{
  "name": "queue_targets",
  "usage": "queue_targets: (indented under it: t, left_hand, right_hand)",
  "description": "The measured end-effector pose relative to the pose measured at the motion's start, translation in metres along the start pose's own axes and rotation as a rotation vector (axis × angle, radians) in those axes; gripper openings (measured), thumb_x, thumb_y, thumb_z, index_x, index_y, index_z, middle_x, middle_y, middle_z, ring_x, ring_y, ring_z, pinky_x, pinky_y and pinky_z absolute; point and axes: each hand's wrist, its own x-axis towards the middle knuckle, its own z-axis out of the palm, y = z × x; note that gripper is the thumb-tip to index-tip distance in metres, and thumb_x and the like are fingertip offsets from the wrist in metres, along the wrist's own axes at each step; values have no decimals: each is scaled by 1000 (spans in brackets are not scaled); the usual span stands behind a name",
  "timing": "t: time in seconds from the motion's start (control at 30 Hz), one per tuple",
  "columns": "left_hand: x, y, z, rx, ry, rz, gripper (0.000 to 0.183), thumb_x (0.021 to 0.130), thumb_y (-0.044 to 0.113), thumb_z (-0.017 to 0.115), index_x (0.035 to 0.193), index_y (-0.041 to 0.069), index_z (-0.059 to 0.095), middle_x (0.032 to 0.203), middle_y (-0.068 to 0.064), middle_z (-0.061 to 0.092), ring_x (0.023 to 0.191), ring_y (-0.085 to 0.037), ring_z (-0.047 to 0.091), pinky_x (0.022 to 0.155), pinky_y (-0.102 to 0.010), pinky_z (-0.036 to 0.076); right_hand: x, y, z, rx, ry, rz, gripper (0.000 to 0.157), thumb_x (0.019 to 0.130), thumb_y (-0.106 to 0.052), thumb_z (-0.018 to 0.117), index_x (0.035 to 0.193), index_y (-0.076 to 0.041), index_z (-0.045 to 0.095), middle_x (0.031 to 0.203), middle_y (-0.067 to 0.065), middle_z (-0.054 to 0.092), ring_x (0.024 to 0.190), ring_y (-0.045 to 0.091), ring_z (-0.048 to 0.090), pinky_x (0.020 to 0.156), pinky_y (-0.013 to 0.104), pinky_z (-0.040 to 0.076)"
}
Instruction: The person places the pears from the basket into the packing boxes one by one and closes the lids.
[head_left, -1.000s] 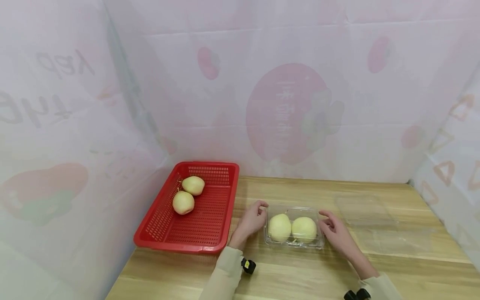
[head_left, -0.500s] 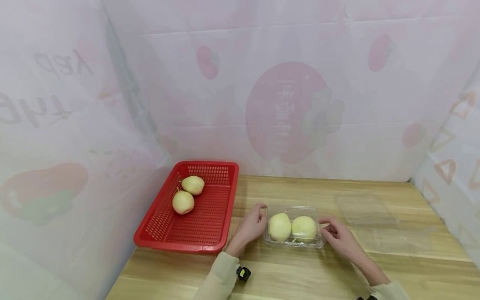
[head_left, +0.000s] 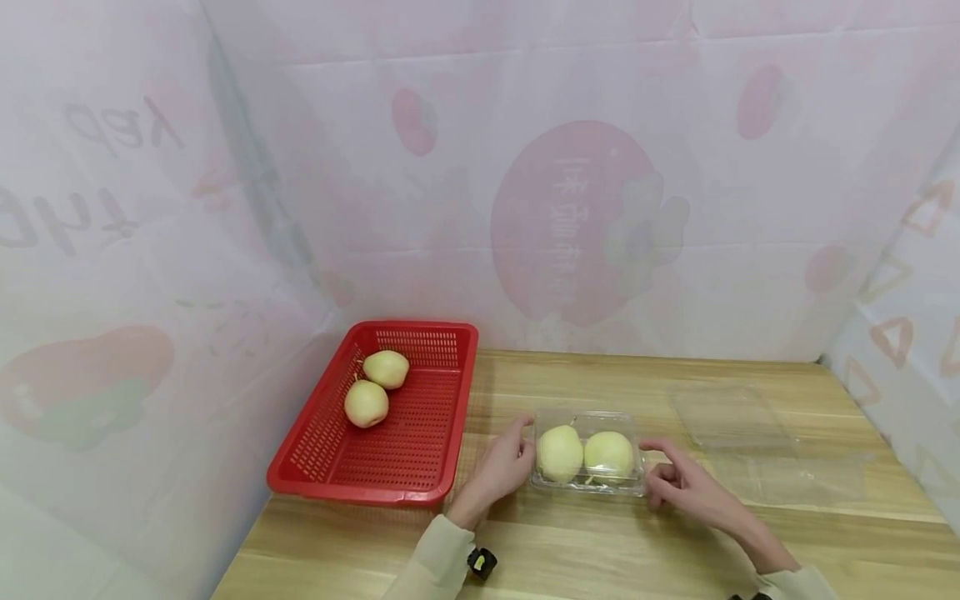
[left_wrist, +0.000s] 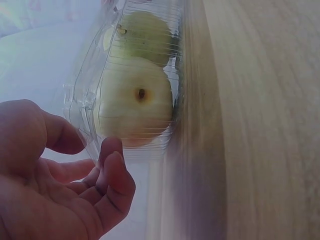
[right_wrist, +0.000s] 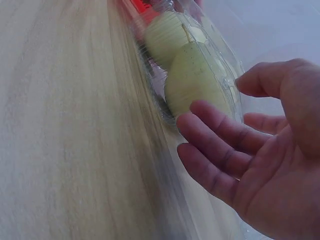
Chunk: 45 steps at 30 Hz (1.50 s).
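A clear plastic clamshell box (head_left: 630, 490) sits on the wooden table, its lid over two pale yellow pears (head_left: 560, 454). My left hand (head_left: 504, 462) is at the box's left end. In the left wrist view its thumb and loosely bent fingers (left_wrist: 116, 165) are right at the clear wall, beside a pear (left_wrist: 132, 105). At the opposite end is my right hand (head_left: 686, 485). The right wrist view shows its thumb at the lid's edge and its relaxed fingers (right_wrist: 215, 145) beside the wall, near a pear (right_wrist: 192, 80).
Left of the box stands a red perforated basket (head_left: 459, 417), with two more pears (head_left: 367, 404) inside. On the right side of the table lie clear plastic containers (head_left: 731, 417), faint against the wood. A printed cloth (head_left: 450, 192) hangs behind the table.
Both hands have slid slightly toward the person along the ends of the box. The right hand's fingers have bent a little more. Box and pears have barely shifted.
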Motion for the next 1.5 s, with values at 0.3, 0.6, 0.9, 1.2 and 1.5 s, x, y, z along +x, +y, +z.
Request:
queue_targets:
  t: [0.3,0.6,0.9,1.2,1.5]
  left_hand:
    - [-3,-2,1,2,-30,22,51,98,16,46,148,15,40,58,9,47,47,-6,41,45,-25,37]
    - [-11,-2,-1,-2,-85,23,55,100,18,44,154,18,31,59,8,44,46,-6,40,41,-25,35]
    - [-18,-2,-4,5,-135,57,70,94,15,50,157,14,21,64,9,52,47,-5,42,41,-25,37]
    - [-19,-1,-3,25,-180,48,88,81,14,54,159,17,13,66,8,58,46,-7,46,40,-28,39]
    - [-19,-1,-2,20,-198,45,87,82,14,53,159,14,12,60,9,50,46,-6,42,41,-26,35]
  right_hand:
    - [-2,-2,4,155,-20,44,60,100,-12,53,146,5,18,87,28,65,71,23,67,69,39,58]
    - [-1,0,11,258,5,40,62,99,-8,54,145,5,14,84,23,64,66,18,66,65,42,58]
    - [0,0,14,275,14,32,62,99,-8,54,143,5,12,80,20,66,59,15,64,58,40,57]
    - [1,0,16,262,32,39,63,98,-5,53,144,4,12,77,25,64,57,13,62,56,37,56]
    - [1,0,17,261,27,25,62,98,-3,52,144,5,13,76,29,62,57,11,61,54,34,55]
